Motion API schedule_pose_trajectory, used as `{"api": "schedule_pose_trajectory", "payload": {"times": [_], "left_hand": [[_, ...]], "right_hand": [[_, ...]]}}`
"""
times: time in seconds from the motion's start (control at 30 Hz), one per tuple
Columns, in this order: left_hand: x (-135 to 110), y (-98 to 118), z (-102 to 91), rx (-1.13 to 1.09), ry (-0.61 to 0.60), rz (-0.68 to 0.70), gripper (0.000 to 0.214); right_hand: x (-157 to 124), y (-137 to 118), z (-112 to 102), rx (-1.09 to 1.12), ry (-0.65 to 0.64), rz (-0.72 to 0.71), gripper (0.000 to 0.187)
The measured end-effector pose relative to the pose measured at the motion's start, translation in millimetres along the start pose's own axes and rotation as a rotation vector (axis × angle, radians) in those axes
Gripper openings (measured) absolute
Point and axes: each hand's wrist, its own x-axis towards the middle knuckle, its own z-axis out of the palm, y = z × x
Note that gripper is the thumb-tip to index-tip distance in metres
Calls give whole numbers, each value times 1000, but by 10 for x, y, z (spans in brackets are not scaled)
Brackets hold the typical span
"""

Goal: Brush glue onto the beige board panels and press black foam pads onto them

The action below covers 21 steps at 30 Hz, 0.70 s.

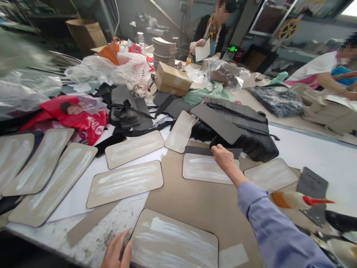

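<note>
My right hand [223, 158] reaches forward in a blue sleeve, its fingers closed on the edge of a dark rectangular sheet [216, 123] at the bundled stack of black sheets [245, 130]. My left hand [117, 253] rests at the near table edge, gripping the left edge of a glue-smeared grey board [175, 242]. More glue-brushed boards lie around: one [208, 168] just under my right hand, another [125, 183] at centre, several [41, 171] fanned at left.
A glue bottle with a red nozzle [298, 200] lies at right beside a dark sheet [312, 184]. A red plastic bag [80, 115], clear bags and a cardboard box [171, 79] crowd the back. Two other people [212, 29] [329, 70] work at the far side.
</note>
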Motion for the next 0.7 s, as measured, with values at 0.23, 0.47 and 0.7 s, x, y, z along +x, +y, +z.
{"api": "schedule_pose_trajectory", "payload": {"times": [0.23,0.47,0.7], "left_hand": [[94,311,-224,-158,67,53,34],[600,1199,-766,-585,-42,75,80],[592,1249,-1098,-751,-386,18,37]], "right_hand": [[-372,-110,-839,-158,580,-166,21],[-1162,-707,-1423,225,134,-422,24],[-2141,-1136,-1182,612,-408,-290,26]]}}
